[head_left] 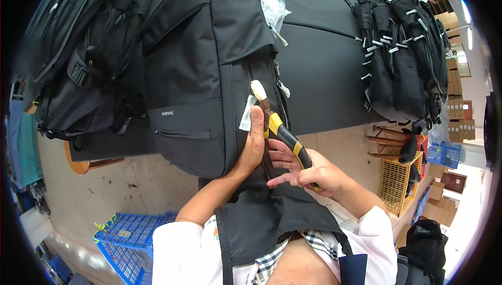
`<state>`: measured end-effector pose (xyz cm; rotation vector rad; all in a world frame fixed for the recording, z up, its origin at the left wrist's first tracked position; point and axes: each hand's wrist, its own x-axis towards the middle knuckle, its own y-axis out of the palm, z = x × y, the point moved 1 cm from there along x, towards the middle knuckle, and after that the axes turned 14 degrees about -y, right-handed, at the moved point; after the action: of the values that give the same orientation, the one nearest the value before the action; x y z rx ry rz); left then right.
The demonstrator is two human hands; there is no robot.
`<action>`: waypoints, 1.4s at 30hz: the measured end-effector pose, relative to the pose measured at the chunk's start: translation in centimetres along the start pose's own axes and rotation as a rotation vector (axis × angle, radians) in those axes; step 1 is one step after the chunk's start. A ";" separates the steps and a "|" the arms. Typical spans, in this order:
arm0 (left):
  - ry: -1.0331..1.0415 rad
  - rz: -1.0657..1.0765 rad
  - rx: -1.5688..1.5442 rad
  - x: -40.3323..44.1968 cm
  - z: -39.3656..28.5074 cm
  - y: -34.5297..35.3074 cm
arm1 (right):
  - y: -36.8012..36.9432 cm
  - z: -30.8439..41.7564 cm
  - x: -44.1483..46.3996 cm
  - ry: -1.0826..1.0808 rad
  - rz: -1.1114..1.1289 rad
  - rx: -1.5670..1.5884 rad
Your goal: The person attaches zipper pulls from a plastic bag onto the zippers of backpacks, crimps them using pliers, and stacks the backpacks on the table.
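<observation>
A black backpack (183,83) with a small pocket and a label stands on the table in front of me, its zipped side facing right. My left hand (254,141) grips that side edge, thumb pointing up beside a white-wrapped zipper pull (248,113); its other fingers are hidden. In my right hand (314,172) are pliers (286,137) with curved yellow-and-black handles, the thumb over one handle and the fingers partly spread. The pliers' pale, taped-looking tip (257,90) is at the backpack's zipped side, just above my left thumb. What the jaws touch cannot be made out.
More black backpacks (94,60) stand close on the left, and a row of others (402,60) is at the right end of the black-covered table (327,81). A blue crate (128,238) sits on the floor at lower left, a yellow crate (396,180) at right near a wooden stool (384,141).
</observation>
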<state>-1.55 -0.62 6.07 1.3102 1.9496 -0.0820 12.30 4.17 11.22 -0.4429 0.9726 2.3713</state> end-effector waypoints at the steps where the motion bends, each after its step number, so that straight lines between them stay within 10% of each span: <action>1: -0.039 0.016 -0.023 -0.3 -0.4 0.0 | 0.0 -0.1 0.1 0.000 -0.013 -0.061; 7: -0.230 0.092 -0.151 -0.9 -0.9 -0.1 | -0.2 -1.2 0.4 -0.032 -0.044 -0.151; 9: 0.234 -0.133 0.025 0.4 0.4 -0.4 | -0.4 -1.6 0.6 0.008 -0.026 -0.046; 15: 0.427 -0.262 0.184 0.9 0.7 -1.1 | -0.2 -1.1 0.9 0.116 0.062 0.123; 31: 0.372 -0.236 0.248 0.5 0.4 -1.8 | 0.1 -3.2 1.4 0.012 0.144 0.053; 38: 0.151 0.140 -0.048 0.9 0.6 -2.3 | -0.1 -0.9 -0.3 0.019 0.130 -0.135; 42: 0.449 -0.050 -0.081 2.7 0.6 -2.8 | -2.9 -0.8 -3.4 0.068 0.227 -0.234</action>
<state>-3.99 -0.15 2.97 1.3067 2.3319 0.2872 16.77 4.16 10.74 -0.5280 0.8147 2.7067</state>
